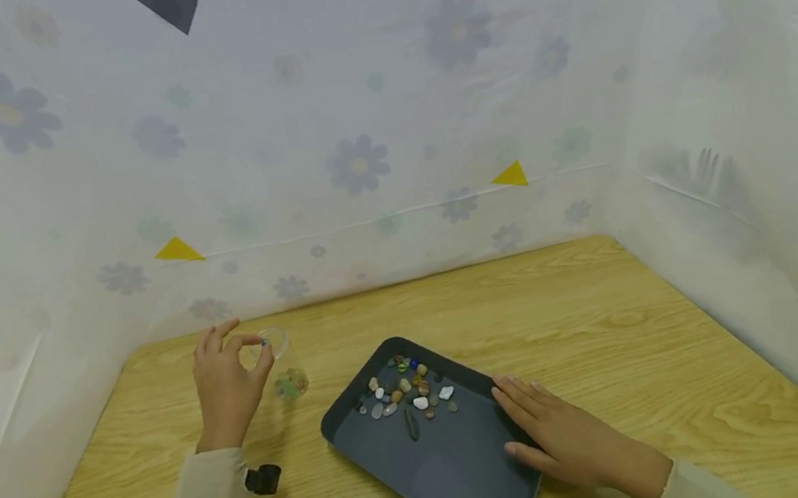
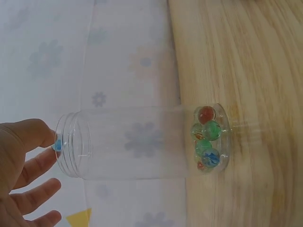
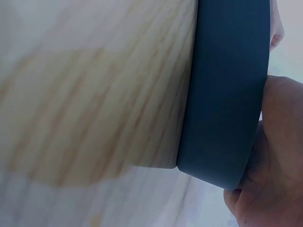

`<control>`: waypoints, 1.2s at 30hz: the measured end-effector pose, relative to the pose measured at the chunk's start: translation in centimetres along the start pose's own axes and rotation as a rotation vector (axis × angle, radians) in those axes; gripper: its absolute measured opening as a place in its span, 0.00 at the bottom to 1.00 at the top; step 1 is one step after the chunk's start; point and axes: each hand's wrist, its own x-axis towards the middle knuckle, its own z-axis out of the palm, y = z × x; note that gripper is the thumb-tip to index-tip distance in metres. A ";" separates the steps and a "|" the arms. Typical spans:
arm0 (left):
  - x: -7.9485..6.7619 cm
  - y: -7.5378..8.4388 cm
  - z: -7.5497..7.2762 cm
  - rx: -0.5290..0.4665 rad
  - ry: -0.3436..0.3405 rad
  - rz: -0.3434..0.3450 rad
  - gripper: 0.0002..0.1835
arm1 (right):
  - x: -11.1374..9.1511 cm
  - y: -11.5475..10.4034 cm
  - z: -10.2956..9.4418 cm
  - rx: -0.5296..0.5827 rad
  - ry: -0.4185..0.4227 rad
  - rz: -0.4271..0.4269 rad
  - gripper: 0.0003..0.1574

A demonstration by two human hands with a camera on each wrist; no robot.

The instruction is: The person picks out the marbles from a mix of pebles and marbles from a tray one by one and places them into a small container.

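My left hand [image 1: 229, 381] pinches a small blue marble [image 2: 57, 144] between thumb and finger, right at the mouth of a clear plastic jar [image 2: 137, 143]. The jar stands upright on the table. Several glass marbles [image 2: 207, 142], green, red and blue, lie at its bottom. To the right is a dark grey tray [image 1: 452, 477]. Pebbles and a few marbles lie in its far half, among them a white stone [image 1: 421, 403] and a long dark stone [image 1: 411, 424]. My right hand [image 1: 571, 437] rests on the tray's right rim with its fingers extended.
A wooden table [image 1: 689, 379] holds the jar and tray. Around it hang white flower-printed sheets [image 1: 344, 63] that meet the table's back edge. Yellow triangles [image 1: 180, 250] and dark triangles [image 1: 174, 8] show on the sheets.
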 end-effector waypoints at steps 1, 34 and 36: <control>0.0 0.0 0.0 -0.004 -0.004 -0.008 0.07 | 0.0 0.0 0.0 0.000 0.000 0.001 0.44; -0.2 0.1 -0.4 -0.032 -0.084 -0.074 0.09 | 0.0 -0.1 -0.1 0.001 -0.001 0.004 0.44; -0.1 0.2 -0.4 -0.020 -0.086 -0.068 0.09 | 0.0 -0.1 -0.2 -0.001 -0.002 0.006 0.44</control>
